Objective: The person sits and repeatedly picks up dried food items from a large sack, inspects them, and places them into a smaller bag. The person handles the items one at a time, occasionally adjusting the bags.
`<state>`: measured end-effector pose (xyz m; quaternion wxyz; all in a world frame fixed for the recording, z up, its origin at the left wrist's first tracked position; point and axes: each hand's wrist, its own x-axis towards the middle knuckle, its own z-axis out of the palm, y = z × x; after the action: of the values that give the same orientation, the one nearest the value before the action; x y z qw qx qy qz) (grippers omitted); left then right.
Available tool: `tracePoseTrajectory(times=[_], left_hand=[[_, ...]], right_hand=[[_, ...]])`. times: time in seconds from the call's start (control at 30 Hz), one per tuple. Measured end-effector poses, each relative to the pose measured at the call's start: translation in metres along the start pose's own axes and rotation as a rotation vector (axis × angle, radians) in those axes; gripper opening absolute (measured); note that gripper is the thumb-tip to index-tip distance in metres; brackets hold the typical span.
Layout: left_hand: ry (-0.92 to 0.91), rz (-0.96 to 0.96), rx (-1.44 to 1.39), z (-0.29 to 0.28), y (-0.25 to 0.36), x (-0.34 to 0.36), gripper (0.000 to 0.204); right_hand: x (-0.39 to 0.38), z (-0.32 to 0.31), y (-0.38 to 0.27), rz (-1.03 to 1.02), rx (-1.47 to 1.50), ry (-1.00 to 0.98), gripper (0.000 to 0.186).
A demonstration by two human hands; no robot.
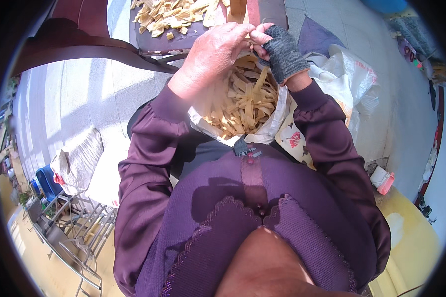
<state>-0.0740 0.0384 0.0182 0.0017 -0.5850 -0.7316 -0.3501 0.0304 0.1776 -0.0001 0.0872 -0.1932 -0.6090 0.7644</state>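
Observation:
My bare left hand [217, 57] and my right hand [280, 48], which wears a grey knitted fingerless glove [286, 55], meet over an open white sack [199, 121]. Fingers of both are closed in a pinch, thumbs close together, on what looks like a pale yellow strip; most of it is hidden by the fingers. Below them the sack is filled with many flat, curled pale yellow strips [245, 106]. One longer strip [260, 83] rises from the pile toward my right hand. What the strips are made of, I cannot tell.
Just beyond my hands, a dark padded seat [191, 43] bears more strips [171, 15] and an upright wooden piece [237, 11]. Dark red wooden furniture [84, 42] stands at the far left. Plastic bags [354, 79] lie at right; a metal frame [79, 232] stands lower left.

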Motion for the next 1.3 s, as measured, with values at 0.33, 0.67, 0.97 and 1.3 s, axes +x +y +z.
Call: tracePoseTrajectory(times=[0.33, 0.67, 0.97, 1.3], left_hand=[[0.094, 0.306, 0.250, 0.005, -0.044, -0.006, 0.020], [0.142, -0.109, -0.154, 0.011, -0.048, -0.012, 0.011], [0.057, -0.460, -0.807, 0.014, -0.055, -0.002, 0.019], [0.174, -0.383, -0.462, 0.032, -0.082, 0.009, 0.027]], right_hand=[[-0.013, 0.020, -0.010, -0.078, -0.853, 0.080, 0.029], [-0.025, 0.035, -0.031, -0.351, -0.821, 0.200, 0.030], [0.014, 0.000, -0.003, -0.311, -0.885, 0.329, 0.037], [0.044, -0.007, 0.009, -0.449, -1.127, 0.389, 0.039]])
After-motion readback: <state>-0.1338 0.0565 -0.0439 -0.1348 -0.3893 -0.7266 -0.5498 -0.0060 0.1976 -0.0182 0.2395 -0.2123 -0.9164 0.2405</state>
